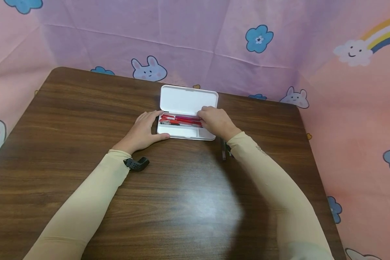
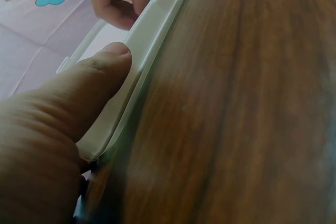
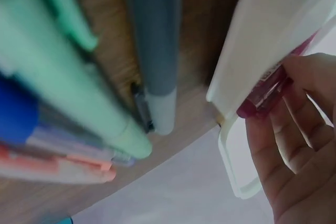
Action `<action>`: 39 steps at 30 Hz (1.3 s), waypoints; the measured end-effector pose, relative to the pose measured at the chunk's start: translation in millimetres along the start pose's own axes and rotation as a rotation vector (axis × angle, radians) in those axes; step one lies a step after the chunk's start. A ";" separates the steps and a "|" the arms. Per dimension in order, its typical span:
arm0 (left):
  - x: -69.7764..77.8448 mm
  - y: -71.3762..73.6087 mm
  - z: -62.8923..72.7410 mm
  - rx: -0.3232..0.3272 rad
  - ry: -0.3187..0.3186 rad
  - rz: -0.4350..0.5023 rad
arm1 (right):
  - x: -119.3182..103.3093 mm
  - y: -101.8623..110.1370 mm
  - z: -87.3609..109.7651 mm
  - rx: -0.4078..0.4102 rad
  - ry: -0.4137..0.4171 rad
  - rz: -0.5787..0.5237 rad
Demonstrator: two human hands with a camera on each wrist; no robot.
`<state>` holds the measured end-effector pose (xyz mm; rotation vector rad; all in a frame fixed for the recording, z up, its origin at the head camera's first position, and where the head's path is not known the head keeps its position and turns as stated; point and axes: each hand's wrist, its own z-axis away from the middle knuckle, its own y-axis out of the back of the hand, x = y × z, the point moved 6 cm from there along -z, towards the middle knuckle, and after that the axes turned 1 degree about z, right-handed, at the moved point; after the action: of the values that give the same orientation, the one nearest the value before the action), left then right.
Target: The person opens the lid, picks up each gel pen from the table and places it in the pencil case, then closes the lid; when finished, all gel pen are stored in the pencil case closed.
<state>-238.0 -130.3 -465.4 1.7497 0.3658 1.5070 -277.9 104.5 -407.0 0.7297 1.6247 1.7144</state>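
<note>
A white pencil case (image 1: 182, 132) lies on the table with its lid (image 1: 188, 100) raised at the back. Several pens, mostly red with one black-gripped, lie in its long compartment. My left hand (image 1: 139, 133) holds the case's left end, fingers at the back corner and thumb (image 2: 100, 74) on the front rim. Over the right end, my right hand (image 1: 217, 122) pinches a dark red pen (image 3: 269, 90) between thumb and fingers. That pen lies at the case's wall in the right wrist view; its far part is hidden.
Beside the case, partly under my right wrist, several more pens lie on the brown table (image 1: 169, 202): a dark grey pen (image 3: 154, 40), a pale green pen (image 3: 100, 100) and an orange one (image 3: 63, 165). A patterned cloth (image 1: 195, 39) hangs behind the table.
</note>
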 end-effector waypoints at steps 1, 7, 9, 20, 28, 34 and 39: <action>0.1 0.0 -0.4 0.002 -0.003 0.000 | -0.7 -0.8 -1.2 -0.001 0.004 0.005; -1.3 -0.5 -1.6 0.010 -0.013 -0.002 | -3.8 -2.2 -5.2 0.036 0.020 0.036; -1.6 -0.6 -1.6 0.010 -0.013 -0.003 | -3.5 -2.5 -5.4 0.050 0.018 0.043; 0.3 -0.3 -1.7 0.004 -0.009 -0.010 | -0.9 -4.8 -4.2 0.029 0.000 0.036; 0.3 -0.8 -1.4 -0.001 -0.007 -0.010 | 8.3 5.8 11.7 0.078 -0.031 -0.059; -2.1 -1.4 -1.3 -0.002 -0.004 -0.010 | 27.1 21.9 41.6 0.143 -0.078 -0.124; -2.3 -1.4 -1.2 -0.011 0.000 -0.007 | 49.0 28.3 73.0 0.165 -0.160 -0.210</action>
<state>-239.4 -130.5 -468.0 1.7378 0.3628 1.5017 -254.6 188.2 -375.6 0.7257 1.6797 1.3526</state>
